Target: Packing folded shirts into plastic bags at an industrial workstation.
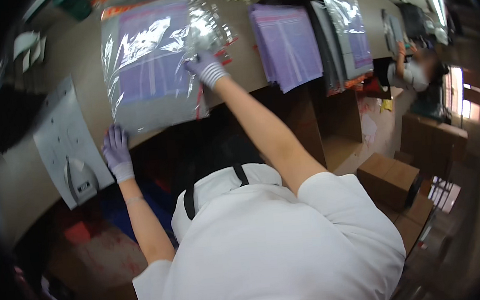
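Note:
A clear plastic bag (pixel 154 120) lies flat on the table in front of me, with a folded lilac sheet and a grey one inside. My right hand (pixel 205 68), in a lilac glove with a striped cuff, has its fingers closed at the bag's right edge; the fingertips are partly hidden. At the bag's lower left corner rests my left hand (pixel 116 149), gloved alike, its fingers stretched out and holding nothing. More crumpled clear bags (pixel 209 24) stick out behind the bag's right side.
Right of the bag lie a stack of lilac sheets (pixel 288 46) and packed bags (pixel 348 35). A white board with a grey device (pixel 81 181) sits at the left. Cardboard boxes (pixel 389 180) stand on the floor at right. Another person (pixel 416 74) works farther along the table.

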A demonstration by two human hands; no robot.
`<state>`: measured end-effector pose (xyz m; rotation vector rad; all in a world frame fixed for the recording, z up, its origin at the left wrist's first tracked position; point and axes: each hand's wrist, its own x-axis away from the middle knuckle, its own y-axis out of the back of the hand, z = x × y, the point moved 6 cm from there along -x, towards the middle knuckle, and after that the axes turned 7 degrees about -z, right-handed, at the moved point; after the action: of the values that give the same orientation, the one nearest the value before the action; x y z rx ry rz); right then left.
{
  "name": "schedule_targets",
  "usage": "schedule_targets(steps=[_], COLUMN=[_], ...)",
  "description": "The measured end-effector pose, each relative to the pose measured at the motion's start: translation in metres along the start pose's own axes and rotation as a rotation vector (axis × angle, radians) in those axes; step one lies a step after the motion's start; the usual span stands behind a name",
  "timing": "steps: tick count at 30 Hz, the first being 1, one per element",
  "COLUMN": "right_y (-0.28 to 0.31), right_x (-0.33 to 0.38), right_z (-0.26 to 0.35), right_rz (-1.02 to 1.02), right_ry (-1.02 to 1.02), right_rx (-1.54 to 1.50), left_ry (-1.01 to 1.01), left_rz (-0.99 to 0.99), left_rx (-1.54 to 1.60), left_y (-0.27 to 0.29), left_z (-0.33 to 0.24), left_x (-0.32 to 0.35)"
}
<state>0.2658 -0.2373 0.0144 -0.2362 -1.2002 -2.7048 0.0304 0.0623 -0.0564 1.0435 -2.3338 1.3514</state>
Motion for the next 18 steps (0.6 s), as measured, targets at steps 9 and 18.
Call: schedule_targets(steps=[9, 18], right_y=[0.372, 0.612], right_x=[0.105, 0.083], right_z=[0.015, -0.210], right_rz=[-0.192, -0.614], right_ry=[0.153, 0.017], right_rx=[0.210, 0.997], left_ry=[-0.005, -0.083], left_rz=[-0.105, -0.280], left_rx=[-0.079, -0.773], left_y=[0.032, -0.005], left_z=[-0.010, -0.005], left_x=[0.008, -0.014])
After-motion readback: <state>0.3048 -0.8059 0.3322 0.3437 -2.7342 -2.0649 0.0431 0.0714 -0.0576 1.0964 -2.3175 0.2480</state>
